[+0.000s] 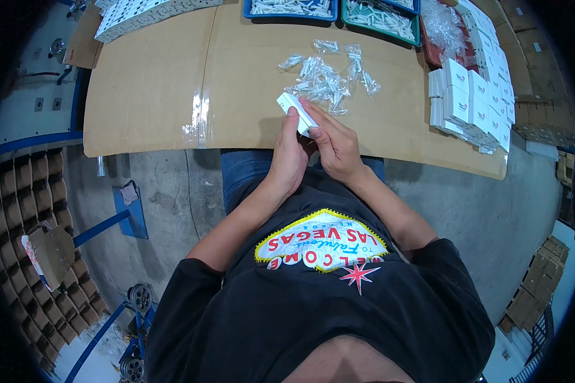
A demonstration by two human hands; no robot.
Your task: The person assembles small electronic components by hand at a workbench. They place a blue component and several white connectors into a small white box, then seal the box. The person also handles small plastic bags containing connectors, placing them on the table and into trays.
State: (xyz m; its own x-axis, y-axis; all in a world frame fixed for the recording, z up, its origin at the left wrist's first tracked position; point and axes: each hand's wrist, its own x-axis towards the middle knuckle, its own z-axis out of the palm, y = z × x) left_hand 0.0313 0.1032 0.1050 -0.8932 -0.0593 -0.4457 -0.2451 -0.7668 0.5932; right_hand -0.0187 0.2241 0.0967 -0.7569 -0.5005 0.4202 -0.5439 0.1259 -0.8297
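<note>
A small white box (297, 115) is held between both hands just above the near edge of the table. My left hand (289, 153) grips its left side, the thumb lying along the top. On the other side my right hand (337, 142) closes round the box, its thumb at the near end and fingers along the far side. Beyond the hands lies a loose pile of small clear plastic bags (319, 80) with white slender pieces inside. Whatever the box contains is hidden.
Cardboard covers the table (147, 83). Stacked white boxes (469, 105) stand at the right, beside a red tray (433, 54) of clear plastic bags. A blue tray (291, 20) and a green tray (380, 39) of white pieces sit at the back. A long white carton (147, 18) is far left.
</note>
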